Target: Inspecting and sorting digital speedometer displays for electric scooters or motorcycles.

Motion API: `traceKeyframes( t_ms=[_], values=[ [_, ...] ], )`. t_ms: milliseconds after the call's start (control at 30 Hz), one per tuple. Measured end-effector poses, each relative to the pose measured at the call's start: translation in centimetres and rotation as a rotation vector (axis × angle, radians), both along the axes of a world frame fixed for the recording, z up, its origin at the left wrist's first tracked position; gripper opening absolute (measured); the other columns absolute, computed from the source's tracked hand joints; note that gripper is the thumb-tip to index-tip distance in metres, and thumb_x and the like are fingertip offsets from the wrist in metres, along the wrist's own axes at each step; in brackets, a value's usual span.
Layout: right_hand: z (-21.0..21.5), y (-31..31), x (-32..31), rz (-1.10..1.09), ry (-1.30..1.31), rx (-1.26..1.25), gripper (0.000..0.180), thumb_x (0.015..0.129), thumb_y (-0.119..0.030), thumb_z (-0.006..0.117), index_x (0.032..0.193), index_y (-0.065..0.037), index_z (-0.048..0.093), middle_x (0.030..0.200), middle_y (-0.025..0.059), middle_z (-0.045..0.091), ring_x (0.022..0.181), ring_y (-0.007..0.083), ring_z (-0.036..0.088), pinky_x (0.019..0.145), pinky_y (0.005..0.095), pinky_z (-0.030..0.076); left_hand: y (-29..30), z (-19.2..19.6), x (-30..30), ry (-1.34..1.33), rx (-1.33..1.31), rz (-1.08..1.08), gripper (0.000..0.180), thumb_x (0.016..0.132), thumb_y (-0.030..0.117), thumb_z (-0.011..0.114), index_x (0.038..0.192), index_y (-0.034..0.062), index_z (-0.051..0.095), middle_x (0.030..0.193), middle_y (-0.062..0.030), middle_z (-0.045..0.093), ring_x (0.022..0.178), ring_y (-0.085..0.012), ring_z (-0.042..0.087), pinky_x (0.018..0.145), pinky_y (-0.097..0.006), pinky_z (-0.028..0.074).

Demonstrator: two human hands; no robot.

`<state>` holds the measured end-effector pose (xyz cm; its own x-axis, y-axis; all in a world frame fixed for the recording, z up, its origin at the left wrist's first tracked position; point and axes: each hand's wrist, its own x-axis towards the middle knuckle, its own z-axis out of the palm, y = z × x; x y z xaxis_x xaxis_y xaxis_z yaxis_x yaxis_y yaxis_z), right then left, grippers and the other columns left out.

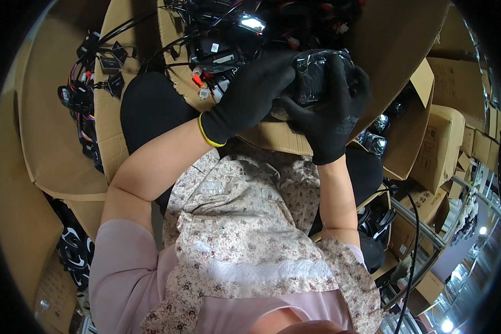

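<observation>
Held thing: glossy black plastic-wrapped part, above the lap at the cardboard box's edge; long axis roughly left to right, end direction unclear.
Left hand: black glove, fingers curled tight over the part's left end.
Right hand: black glove, clamped around its right side.
Around: open brown cardboard box behind, tangle of black wired parts crowding beside it.

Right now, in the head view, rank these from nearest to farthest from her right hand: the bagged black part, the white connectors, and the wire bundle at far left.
1. Bagged black part: held in the right hand.
2. White connectors: left, beyond the left hand.
3. Wire bundle: far left, on cardboard.
</observation>
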<state>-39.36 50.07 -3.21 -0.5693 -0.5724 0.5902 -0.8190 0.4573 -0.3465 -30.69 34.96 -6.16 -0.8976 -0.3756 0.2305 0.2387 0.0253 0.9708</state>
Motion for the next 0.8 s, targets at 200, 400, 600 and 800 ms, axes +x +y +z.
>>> traceKeyframes(
  t_ms=[200,400,600,800],
  values=[
    [1.0,-0.1,0.5,-0.026,0.072,0.019,0.090,0.053,-0.033,0.092,0.133,-0.008,0.060,0.127,0.0231,0.050,0.115,0.0398,0.053,0.099,0.0487,0.044,1.4,-0.3,-0.1,0.038,0.141,0.023,0.041,0.094,0.024,0.068,0.127,0.0001,0.060,0.112,-0.0123,0.068,0.102,-0.0181,0.064,0.092,-0.032,0.050],
    [0.0,-0.6,0.8,-0.017,0.087,-0.043,0.088,0.054,-0.029,0.091,0.134,-0.010,0.059,0.124,0.0224,0.051,0.111,0.0395,0.054,0.093,0.0477,0.046,1.5,0.6,-0.1,-0.024,0.160,0.048,0.046,0.091,0.028,0.074,0.126,0.0021,0.061,0.108,-0.0079,0.071,0.096,-0.0141,0.067,0.088,-0.030,0.052],
    [-0.5,-0.8,0.8,-0.030,0.099,-0.111,0.087,0.056,-0.026,0.092,0.134,-0.010,0.057,0.126,0.0226,0.046,0.111,0.0377,0.054,0.093,0.0473,0.047,2.5,0.8,-0.5,-0.011,0.254,0.082,0.042,0.091,0.026,0.073,0.124,0.0027,0.061,0.108,-0.0077,0.071,0.096,-0.0126,0.067,0.087,-0.030,0.052],
    [0.5,-0.4,-0.1,0.088,0.086,-0.113,0.068,0.076,-0.024,0.085,0.135,-0.008,0.056,0.134,0.0195,0.046,0.117,0.0311,0.054,0.097,0.0418,0.047,0.7,1.3,-0.3,0.009,0.478,0.001,0.035,0.093,0.020,0.070,0.120,-0.0005,0.062,0.106,-0.0069,0.070,0.096,-0.0129,0.066,0.089,-0.029,0.052]
  ],
)
